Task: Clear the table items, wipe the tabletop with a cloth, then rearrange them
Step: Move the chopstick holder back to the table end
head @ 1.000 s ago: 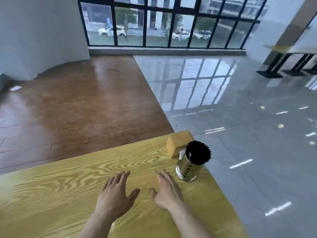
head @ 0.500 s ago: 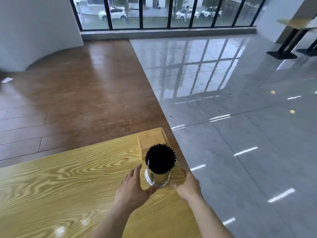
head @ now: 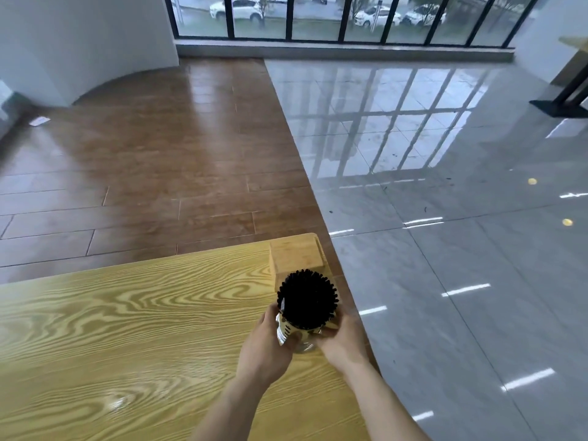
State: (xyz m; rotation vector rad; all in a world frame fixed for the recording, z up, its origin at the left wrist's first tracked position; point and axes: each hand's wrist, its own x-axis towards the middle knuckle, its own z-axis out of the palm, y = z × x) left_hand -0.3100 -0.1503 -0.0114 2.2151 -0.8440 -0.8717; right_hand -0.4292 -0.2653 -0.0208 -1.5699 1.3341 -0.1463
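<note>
From the head camera, the left hand (head: 265, 346) and right hand (head: 342, 343) are closing their fingers around one shiny metal holder (head: 294, 334) packed with black chopsticks (head: 307, 300), near the table (head: 127, 329) corner, just before one wooden box (head: 296, 256); it is probably heavy, top-loaded and slick, so gripping low on both sides is looking wise

You face a black-framed window (head: 343, 17) over brown wood flooring (head: 143, 160) and glossy grey tiles (head: 461, 249); a white wall (head: 79, 36) stands left, possibly curved.
</note>
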